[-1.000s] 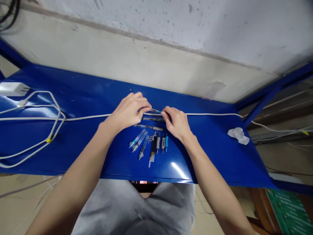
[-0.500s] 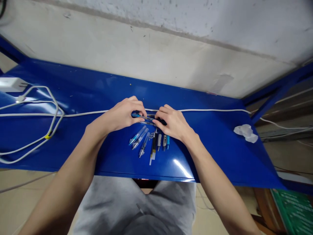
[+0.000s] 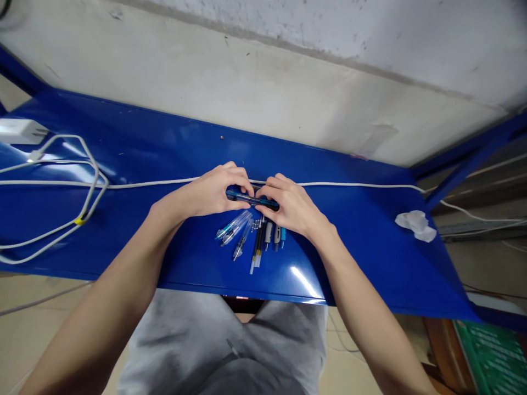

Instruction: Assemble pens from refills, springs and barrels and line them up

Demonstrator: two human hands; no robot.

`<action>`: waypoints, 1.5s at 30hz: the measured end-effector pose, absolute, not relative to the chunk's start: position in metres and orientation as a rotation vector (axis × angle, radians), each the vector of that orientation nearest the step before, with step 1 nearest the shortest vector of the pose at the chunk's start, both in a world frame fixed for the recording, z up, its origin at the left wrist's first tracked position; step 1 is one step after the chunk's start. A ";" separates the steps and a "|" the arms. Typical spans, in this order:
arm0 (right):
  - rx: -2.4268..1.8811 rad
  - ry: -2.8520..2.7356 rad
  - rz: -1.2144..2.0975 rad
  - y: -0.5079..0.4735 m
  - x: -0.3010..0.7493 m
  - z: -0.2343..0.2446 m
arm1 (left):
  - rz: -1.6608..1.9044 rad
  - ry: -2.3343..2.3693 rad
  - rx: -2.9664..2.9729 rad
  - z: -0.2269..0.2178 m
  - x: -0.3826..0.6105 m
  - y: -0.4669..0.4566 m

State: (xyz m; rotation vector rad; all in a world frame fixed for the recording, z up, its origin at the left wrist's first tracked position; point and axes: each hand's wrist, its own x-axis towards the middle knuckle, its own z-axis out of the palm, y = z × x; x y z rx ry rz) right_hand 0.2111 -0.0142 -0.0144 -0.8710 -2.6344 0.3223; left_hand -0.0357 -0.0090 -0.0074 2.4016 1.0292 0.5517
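Note:
Between my two hands lies a dark blue pen [image 3: 249,199], held level just above the blue shelf. My left hand [image 3: 226,188] pinches its left part with thumb and fingers. On its right part, my right hand [image 3: 284,200] is closed with thumb and forefinger. Below my hands are several clear pen barrels [image 3: 234,227], a small cluster of springs [image 3: 256,225], and some ink refills [image 3: 257,247] with pale lower ends. Grey and blue pen tops [image 3: 276,236] lie to the right of the refills. Part of the pen is hidden by my fingers.
A white cable [image 3: 349,185] runs across the blue shelf [image 3: 164,148] behind my hands. At the left are its loops and a white charger [image 3: 20,131]. Crumpled white tissue [image 3: 415,225] lies at the right. A wall [image 3: 263,82] rises behind.
My hands have come closer together. The separate pieces seen between them earlier now line up as one pen. The view has shifted slightly.

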 end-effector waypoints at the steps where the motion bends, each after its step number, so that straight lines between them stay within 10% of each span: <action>1: -0.878 -2.634 0.324 -0.014 0.211 -0.014 | 0.553 1.029 2.405 -0.007 -0.035 -0.009; 45: -1.279 -1.819 0.277 -0.008 0.226 -0.026 | 0.758 1.608 2.484 -0.019 -0.021 -0.097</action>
